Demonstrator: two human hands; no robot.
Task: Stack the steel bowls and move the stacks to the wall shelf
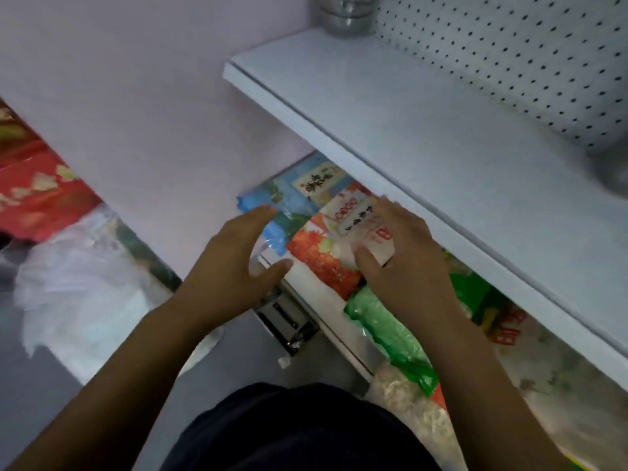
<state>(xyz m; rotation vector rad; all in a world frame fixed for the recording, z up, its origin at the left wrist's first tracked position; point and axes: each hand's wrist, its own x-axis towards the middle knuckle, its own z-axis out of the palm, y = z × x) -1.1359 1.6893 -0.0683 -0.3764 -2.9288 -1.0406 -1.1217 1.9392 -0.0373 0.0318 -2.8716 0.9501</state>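
White wall shelf [390,137] fills the right, its right end cut off by the frame, with a dotted pegboard [509,62] behind it. Packets under the shelf are mostly hidden by its front edge: blue packet [289,198], orange-white packet [323,256], green packet [384,321]; print is too blurred to read. Stack of steel bowls [346,15] sits at the shelf's back left corner, top cropped so no count, well apart from and above both hands. Bowls are dull grey, nested, rims banded. A grey metal shape [615,175] at the right edge is blurred, can't identify. Left hand [234,253] has fingers spread, empty, over the blue packet. Right hand [404,246] lies flat, fingers extended, on the orange-white packet.
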